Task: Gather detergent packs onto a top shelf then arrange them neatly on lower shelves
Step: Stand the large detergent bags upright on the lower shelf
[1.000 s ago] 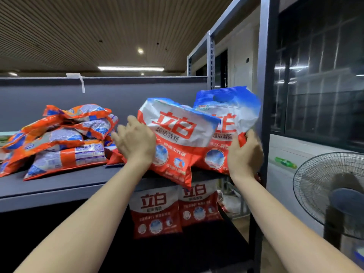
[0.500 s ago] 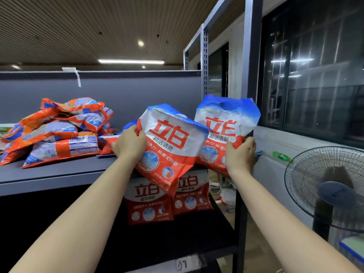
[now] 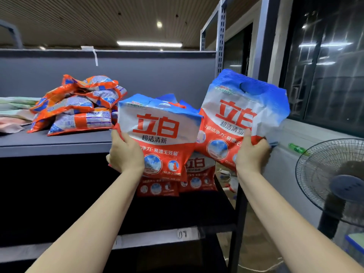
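Shelf (image 3: 59,142): heaped packs (image 3: 78,107) well left of the hands.
Left pack (image 3: 159,133): left hand (image 3: 126,154) grips its edge.
Right pack (image 3: 236,119): right hand (image 3: 252,152) pinches its lower corner.
Advice: lower each upright beside the standing packs (image 3: 197,174).
Hidden: packs behind, fingertips.

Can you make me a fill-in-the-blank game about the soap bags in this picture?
1. Each hand holds ____ detergent pack.
2. The right hand grips the pack nearest the ____.
3. The pile of packs lies on the ____ shelf.
4. Two packs stand on the ____ shelf, behind the left hand's pack.

Answers: one; fan; top; lower
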`<state>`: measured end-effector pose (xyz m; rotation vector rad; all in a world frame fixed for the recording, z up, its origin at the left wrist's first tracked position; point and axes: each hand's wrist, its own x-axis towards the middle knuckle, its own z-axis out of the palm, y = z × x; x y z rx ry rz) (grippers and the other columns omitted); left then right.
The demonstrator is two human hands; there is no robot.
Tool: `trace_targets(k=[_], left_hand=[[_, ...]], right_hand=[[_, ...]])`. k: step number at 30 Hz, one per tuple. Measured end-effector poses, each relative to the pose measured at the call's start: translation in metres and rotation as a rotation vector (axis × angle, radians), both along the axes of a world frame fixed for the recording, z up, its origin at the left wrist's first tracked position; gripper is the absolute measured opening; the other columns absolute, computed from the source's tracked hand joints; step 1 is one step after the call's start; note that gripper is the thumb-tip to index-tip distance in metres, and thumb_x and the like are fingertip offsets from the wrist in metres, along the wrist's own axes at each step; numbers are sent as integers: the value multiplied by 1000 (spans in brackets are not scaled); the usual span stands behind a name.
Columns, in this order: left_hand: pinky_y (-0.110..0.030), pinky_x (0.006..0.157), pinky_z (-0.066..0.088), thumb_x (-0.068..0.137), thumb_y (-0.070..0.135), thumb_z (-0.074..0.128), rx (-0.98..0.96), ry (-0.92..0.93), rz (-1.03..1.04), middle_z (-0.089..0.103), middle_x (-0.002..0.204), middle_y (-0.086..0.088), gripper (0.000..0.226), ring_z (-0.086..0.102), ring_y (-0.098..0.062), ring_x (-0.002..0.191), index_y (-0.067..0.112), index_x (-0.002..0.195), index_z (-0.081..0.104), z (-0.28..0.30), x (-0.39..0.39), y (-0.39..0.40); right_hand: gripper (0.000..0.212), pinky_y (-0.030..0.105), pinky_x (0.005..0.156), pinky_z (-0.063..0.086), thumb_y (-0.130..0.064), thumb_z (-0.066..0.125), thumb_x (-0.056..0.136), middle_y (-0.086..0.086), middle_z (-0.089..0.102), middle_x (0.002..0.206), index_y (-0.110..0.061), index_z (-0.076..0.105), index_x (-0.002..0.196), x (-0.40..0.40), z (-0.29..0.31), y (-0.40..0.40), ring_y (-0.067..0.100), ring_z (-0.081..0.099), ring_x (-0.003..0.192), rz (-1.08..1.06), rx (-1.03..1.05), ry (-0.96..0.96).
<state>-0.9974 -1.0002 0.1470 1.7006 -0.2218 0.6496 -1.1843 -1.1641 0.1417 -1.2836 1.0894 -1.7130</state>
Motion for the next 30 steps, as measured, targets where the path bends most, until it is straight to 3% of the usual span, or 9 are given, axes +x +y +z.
trace_targets(k=[4,9,12,16,21,24,27,28,30], left_hand=[[-46,91,41,99,29,33,-36,39,39,66,101,-21,29,59,-41,93,8,102,52,-26,-4,16],[-47,92,41,98,29,33,-3,103,68,65,99,-23,27,59,-42,89,8,101,50,-75,-10,28],[-46,91,38,99,26,33,-8,192,87,64,102,-25,25,57,-44,92,7,102,50,-104,-8,29],[-46,91,36,98,25,35,16,300,69,62,101,-29,25,54,-47,94,4,97,51,-134,7,20],[-47,92,37,96,22,39,26,432,37,61,103,-28,24,54,-45,98,4,95,55,-167,36,1],[-47,94,38,97,26,43,-5,533,44,59,113,-31,33,53,-48,106,0,109,58,-184,62,-13],[-46,96,41,100,36,36,-51,588,-54,57,124,-21,43,53,-41,113,7,125,55,-200,83,-30],[-45,93,43,101,38,34,-59,577,-70,59,122,-20,44,56,-38,111,8,124,56,-204,90,-36],[-40,85,44,101,35,38,-91,535,-31,62,115,-24,42,59,-39,104,4,119,60,-211,104,-48]], right_hand=[[39,29,65,36,-38,59,90,21,70,89,-1,64,78,-20,-26,3,37,64,82,-83,-80,62],[46,33,60,32,-43,57,91,26,64,76,-8,48,62,-27,-76,0,37,57,70,-46,-41,217],[52,32,55,29,-42,58,91,11,55,59,-10,40,54,-24,-106,-4,29,48,58,36,-34,275],[51,22,43,33,-47,58,88,-9,50,46,-17,42,50,-10,-140,-14,9,53,48,177,-12,344],[48,30,60,45,-52,55,88,-1,62,60,-19,48,54,18,-182,-31,21,60,62,228,101,495],[42,26,53,36,-39,56,91,2,59,60,-17,48,56,40,-198,-48,25,56,60,167,193,486],[22,23,52,32,-16,56,90,3,54,65,-11,56,69,63,-210,-70,21,49,59,201,261,445],[20,23,55,34,-16,54,92,3,54,68,-10,57,73,72,-214,-78,20,50,62,249,265,419],[38,26,59,38,-35,52,95,5,57,63,-11,54,66,89,-220,-90,21,53,59,295,252,367]])
